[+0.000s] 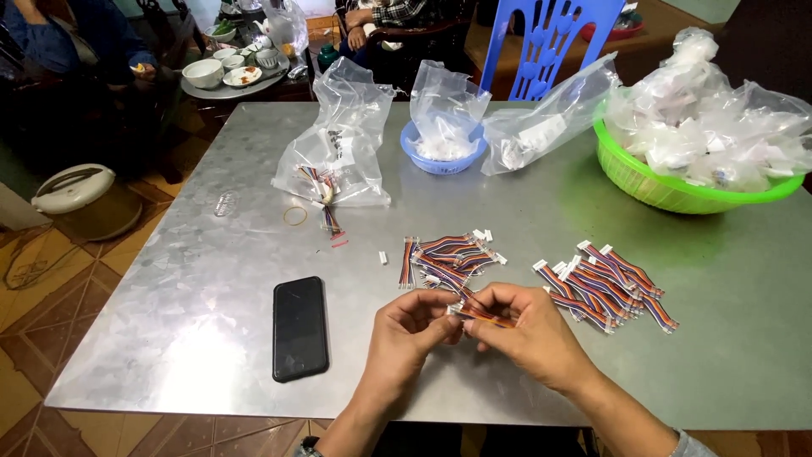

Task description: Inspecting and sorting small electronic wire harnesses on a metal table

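Observation:
My left hand [412, 333] and my right hand [531, 332] meet above the near part of a grey metal table [211, 279]. Between their fingertips they pinch one short multicoloured ribbon cable [482, 316] with a small white connector at its left end. Just beyond the hands lies a loose pile of the same cables [448, 256]. A neater row of cables with white connectors [602, 282] lies to the right of my right hand. A single white connector [382, 257] sits apart on the table.
A black phone [299, 327] lies left of my hands. Farther back are a clear bag of cables [338, 144], a blue bowl with a bag [443, 151], another clear bag [550, 123], a rubber band [295, 216] and a green basket of bags [668, 186]. People sit beyond the table.

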